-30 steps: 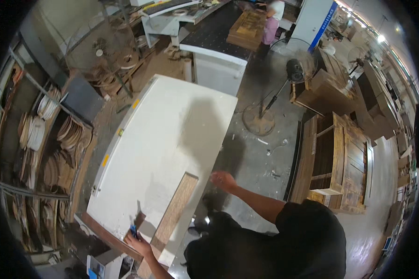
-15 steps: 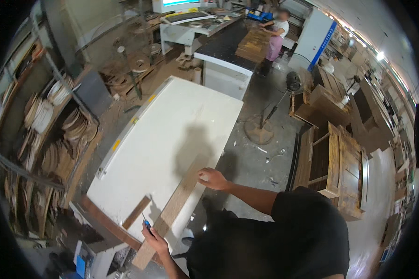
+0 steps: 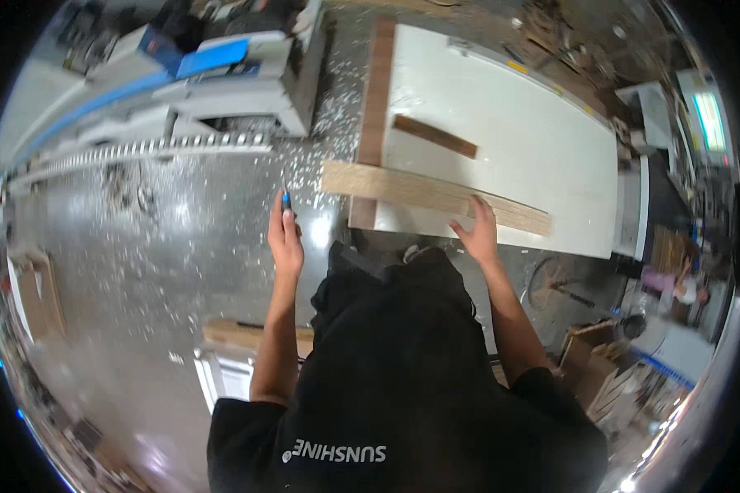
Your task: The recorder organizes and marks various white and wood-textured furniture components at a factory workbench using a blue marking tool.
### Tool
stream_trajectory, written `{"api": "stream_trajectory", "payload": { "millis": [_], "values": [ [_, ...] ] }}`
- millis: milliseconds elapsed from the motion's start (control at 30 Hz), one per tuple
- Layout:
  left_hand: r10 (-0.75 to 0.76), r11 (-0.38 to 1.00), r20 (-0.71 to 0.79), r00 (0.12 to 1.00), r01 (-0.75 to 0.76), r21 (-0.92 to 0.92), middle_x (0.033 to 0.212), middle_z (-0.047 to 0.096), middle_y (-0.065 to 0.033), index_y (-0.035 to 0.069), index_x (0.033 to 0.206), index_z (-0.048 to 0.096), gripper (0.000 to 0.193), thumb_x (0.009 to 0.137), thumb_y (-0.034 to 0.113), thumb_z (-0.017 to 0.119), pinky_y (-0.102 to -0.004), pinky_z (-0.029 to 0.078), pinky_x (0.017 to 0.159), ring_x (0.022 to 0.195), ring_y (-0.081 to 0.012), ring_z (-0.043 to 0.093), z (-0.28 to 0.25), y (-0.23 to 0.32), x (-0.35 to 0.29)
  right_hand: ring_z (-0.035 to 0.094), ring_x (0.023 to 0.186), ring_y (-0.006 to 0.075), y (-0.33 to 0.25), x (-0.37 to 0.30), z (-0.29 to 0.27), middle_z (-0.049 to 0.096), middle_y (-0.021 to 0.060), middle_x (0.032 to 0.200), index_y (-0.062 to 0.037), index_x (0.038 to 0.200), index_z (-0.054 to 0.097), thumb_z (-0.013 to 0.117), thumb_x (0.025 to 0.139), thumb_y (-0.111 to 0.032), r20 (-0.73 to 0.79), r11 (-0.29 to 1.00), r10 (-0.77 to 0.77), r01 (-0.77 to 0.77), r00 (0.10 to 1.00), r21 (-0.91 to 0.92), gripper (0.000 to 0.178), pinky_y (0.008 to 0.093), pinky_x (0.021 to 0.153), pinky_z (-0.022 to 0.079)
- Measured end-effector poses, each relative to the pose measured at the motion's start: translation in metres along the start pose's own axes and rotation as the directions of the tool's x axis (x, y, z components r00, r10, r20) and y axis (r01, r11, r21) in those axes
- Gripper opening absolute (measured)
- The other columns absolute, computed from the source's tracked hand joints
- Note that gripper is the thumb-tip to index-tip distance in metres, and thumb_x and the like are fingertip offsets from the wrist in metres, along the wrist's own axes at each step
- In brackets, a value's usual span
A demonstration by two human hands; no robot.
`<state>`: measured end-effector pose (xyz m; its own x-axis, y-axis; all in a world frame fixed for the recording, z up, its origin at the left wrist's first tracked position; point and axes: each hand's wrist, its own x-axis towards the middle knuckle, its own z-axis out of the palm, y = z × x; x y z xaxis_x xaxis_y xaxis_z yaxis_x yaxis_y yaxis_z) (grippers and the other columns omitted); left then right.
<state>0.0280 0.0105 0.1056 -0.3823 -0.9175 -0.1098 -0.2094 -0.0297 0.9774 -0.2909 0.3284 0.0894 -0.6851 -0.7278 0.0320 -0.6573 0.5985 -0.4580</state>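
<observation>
white table (image 3: pixel 543 156) holds the board (image 3: pixel 419 194), left end overhanging. a bump there could swing it if the right hand (image 3: pixel 481 234), fingers spread over it, isn't pressing; left hand (image 3: pixel 285 242) grips a blue-handled tool (image 3: pixel 286 200).

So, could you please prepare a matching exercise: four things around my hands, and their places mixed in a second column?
1. long light-brown wooden board
2. short dark-brown wooden strip
3. slim blue-handled tool
4. white rectangular tabletop

A. in the left hand
B. under both wooden pieces
C. partly beyond the tabletop's brown end
D. between board and tabletop's far edge

Pairs: 1-C; 2-D; 3-A; 4-B
</observation>
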Motion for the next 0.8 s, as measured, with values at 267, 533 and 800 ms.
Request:
{"api": "stream_trajectory", "payload": {
  "millis": [267,533,800],
  "values": [
    [-0.093,0.994,0.081,0.992,0.088,0.062,0.091,0.055,0.0007,0.009,0.159,0.047,0.051,0.114,0.033,0.047,-0.0248,0.043,0.062,0.068,-0.0068,0.046,-0.038,-0.076,0.001,0.044,0.143,0.0445,-0.084,0.048,0.047,0.049,0.0248,0.153,0.0011,0.153,0.043,0.091,0.075,-0.040,0.168,0.980,-0.177,0.190,0.970,-0.064,0.100,0.0532,0.120,0.035],
    [-0.005,0.990,0.219,0.976,-0.026,0.139,0.102,0.068,-0.0089,0.012,0.157,0.051,0.049,0.114,0.034,0.047,-0.0311,0.052,0.074,0.085,-0.0152,0.060,0.006,-0.111,0.014,0.039,0.146,0.0397,-0.111,0.071,0.079,0.045,0.0195,0.156,-0.0044,0.160,0.035,0.092,0.071,-0.043,0.295,0.962,-0.193,0.240,0.936,-0.133,0.113,0.0520,0.123,0.028],
    [-0.008,0.980,0.266,0.964,-0.045,0.192,0.106,0.069,-0.0151,0.008,0.153,0.053,0.047,0.113,0.030,0.047,-0.0364,0.050,0.093,0.095,-0.0223,0.063,0.015,-0.101,0.011,0.046,0.136,0.0357,-0.101,0.074,0.090,0.051,0.0159,0.150,-0.0071,0.155,0.044,0.086,0.081,-0.039,0.245,0.936,-0.230,0.283,0.942,-0.210,0.091,0.0526,0.117,0.030]
  ]
}}
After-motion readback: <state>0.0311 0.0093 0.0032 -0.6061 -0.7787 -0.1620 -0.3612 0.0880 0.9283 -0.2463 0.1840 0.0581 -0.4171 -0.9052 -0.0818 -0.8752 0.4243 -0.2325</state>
